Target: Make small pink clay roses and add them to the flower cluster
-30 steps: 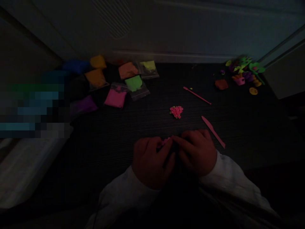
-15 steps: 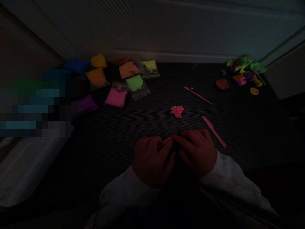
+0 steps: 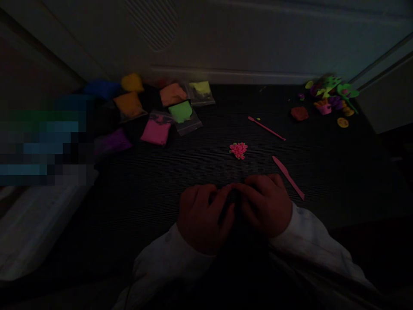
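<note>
In dim light, my left hand (image 3: pixel 201 217) is closed at the table's near side, its fingers on a small pinkish-purple clay piece (image 3: pixel 228 187). Most of that piece is hidden by the fingers. From the other side my right hand (image 3: pixel 267 204) meets it, index fingertip against the clay and the other fingers curled. Just beyond my hands lies a cluster of small pink clay flowers (image 3: pixel 238 150) with bits of green. A pink modelling knife (image 3: pixel 288 177) rests to the right of my right hand. Farther back is a thin pink modelling stick (image 3: pixel 266 128).
Bags of coloured clay lie at the back left, among them a pink bag (image 3: pixel 156 130), a green bag (image 3: pixel 181 113) and an orange bag (image 3: pixel 129 105). A reddish clay lump (image 3: pixel 300 113) and finished clay figures (image 3: pixel 332 97) sit at the back right. A pale panel (image 3: pixel 258 47) borders the table.
The fingers have shifted slightly around the clay piece, so its visible part now looks flatter and closer to my right fingertip. The whole view has moved a little.
</note>
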The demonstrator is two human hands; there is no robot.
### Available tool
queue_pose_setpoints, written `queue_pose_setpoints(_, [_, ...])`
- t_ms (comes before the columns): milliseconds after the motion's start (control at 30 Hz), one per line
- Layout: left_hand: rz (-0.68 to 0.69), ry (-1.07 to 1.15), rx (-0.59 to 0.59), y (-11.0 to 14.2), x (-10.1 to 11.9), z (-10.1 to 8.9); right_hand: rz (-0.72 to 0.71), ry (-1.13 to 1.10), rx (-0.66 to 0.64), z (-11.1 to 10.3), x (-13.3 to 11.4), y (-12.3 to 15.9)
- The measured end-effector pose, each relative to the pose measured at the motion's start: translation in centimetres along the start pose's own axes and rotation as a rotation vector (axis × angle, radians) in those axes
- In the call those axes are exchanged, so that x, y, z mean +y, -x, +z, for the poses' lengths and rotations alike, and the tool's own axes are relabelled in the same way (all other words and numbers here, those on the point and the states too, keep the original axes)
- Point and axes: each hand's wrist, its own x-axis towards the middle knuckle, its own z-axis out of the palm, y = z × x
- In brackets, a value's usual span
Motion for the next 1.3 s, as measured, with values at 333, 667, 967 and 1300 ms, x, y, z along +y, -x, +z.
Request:
queue_pose_setpoints(333, [0.028,0.005,-0.011,0.03,-0.09,0.19,-0.018,-0.008,0.05,0.1,0.18,0.25])
queue_pose_setpoints(667, [0.016,0.008,-0.04,0.03,-0.11,0.2,-0.06,-0.003,0.069,0.11,0.18,0.36])
queue_pose_setpoints(967, [0.011,0.02,-0.041,-0.01,-0.09,0.02,-0.065,-0.005,0.085,0.21,0.2,0.46])
queue_pose_setpoints(1300, [0.02,0.022,-0.031,0.01,-0.2,0.17,-0.029,-0.011,0.066,0.22,0.21,0.29])
